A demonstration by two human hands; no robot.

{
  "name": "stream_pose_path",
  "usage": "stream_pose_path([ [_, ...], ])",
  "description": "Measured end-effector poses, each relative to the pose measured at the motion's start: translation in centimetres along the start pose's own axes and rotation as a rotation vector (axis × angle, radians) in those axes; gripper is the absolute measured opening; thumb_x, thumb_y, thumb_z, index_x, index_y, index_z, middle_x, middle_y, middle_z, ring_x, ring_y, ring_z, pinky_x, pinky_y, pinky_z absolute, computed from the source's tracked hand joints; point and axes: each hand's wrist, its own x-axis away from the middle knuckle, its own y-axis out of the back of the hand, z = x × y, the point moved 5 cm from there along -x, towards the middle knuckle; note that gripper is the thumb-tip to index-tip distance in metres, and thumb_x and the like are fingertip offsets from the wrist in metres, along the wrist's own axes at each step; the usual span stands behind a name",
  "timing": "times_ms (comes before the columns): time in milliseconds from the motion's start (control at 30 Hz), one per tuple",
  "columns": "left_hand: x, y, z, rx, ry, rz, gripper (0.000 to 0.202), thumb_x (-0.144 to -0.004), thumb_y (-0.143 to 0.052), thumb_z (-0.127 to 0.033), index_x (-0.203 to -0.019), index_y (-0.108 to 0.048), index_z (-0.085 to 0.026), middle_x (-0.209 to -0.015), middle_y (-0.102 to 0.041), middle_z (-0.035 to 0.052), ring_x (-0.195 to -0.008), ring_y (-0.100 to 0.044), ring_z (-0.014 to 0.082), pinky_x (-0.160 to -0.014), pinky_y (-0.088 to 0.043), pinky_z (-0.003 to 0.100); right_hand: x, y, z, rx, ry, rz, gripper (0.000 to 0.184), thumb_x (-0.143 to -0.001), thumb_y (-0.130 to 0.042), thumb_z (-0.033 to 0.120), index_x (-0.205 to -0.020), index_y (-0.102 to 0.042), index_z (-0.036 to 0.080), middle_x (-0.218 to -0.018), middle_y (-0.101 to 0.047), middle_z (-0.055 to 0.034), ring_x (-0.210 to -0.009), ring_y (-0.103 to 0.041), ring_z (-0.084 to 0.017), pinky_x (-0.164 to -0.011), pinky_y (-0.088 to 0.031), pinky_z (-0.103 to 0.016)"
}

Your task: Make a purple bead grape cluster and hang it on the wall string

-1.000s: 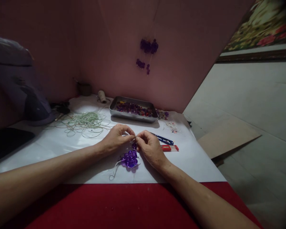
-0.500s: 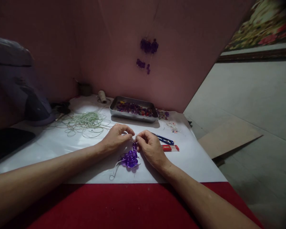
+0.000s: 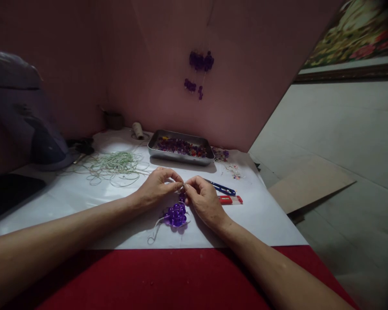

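Note:
A cluster of shiny purple beads [image 3: 176, 215] lies on the white table cover, with pale cord ends trailing to its left. From its top a short column of beads rises to my fingertips. My left hand [image 3: 161, 186] pinches at the top of that column, thumb and forefinger together on what looks like the cord. Close against it, my right hand [image 3: 202, 199] is also pinched at the same spot. The fingertips of both hands almost meet, and the thin cord between them is mostly hidden.
Behind my hands stands a metal tray [image 3: 181, 158] of mixed beads. Tangled pale green cord [image 3: 118, 164] spreads to the left, near a thread spool [image 3: 137, 130]. Beside my right hand lie a blue cutter [image 3: 224, 189] and a red case [image 3: 228, 200]. Purple bead pieces [image 3: 198, 61] hang on the wall.
My left fingertips have come slightly right and down, closing the small gap to my right fingertips. The bead cluster stays almost where it was.

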Motion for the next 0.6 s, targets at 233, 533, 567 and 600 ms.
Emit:
stream_pose_path([
  [233,0.08,0.0,-0.05,0.003,-0.006,-0.008,0.008,-0.071,-0.064,-0.024,-0.067,-0.069,-0.019,-0.076,-0.068,0.0032,-0.086,-0.057,0.0222,-0.086,-0.04,0.039,-0.04,0.09,0.07,0.003,-0.004,-0.005,0.013,-0.083,-0.052,0.023,-0.071,-0.052,0.019,-0.054,-0.054,0.0026,-0.052,-0.052,-0.013,-0.056,-0.041,-0.027],
  [533,0.03,-0.14,0.16,0.003,0.0,0.002,0.01,-0.071,-0.062,-0.025,-0.067,-0.068,-0.019,-0.074,-0.067,0.0033,-0.084,-0.058,0.0224,-0.085,-0.041,0.039,-0.03,-0.04,0.17,0.009,0.015,-0.001,0.013,-0.083,-0.053,0.022,-0.07,-0.052,0.019,-0.055,-0.054,0.0026,-0.052,-0.052,-0.013,-0.055,-0.04,-0.027],
  [567,0.02,-0.16,0.15,0.001,-0.001,0.005,0.01,-0.071,-0.062,-0.025,-0.067,-0.068,-0.019,-0.074,-0.067,0.0034,-0.084,-0.058,0.0224,-0.085,-0.041,0.039,-0.04,-0.05,0.17,0.01,0.018,0.001,0.013,-0.083,-0.053,0.022,-0.07,-0.052,0.019,-0.055,-0.054,0.0026,-0.052,-0.052,-0.013,-0.055,-0.04,-0.027],
  [600,0.01,-0.18,0.14,-0.004,-0.001,0.009,0.01,-0.071,-0.061,-0.025,-0.067,-0.068,-0.019,-0.075,-0.067,0.0034,-0.084,-0.058,0.0224,-0.085,-0.041,0.039,-0.05,-0.05,0.17,0.011,0.019,0.003,0.013,-0.083,-0.053,0.022,-0.07,-0.052,0.019,-0.055,-0.054,0.0025,-0.053,-0.052,-0.013,-0.055,-0.04,-0.027],
])
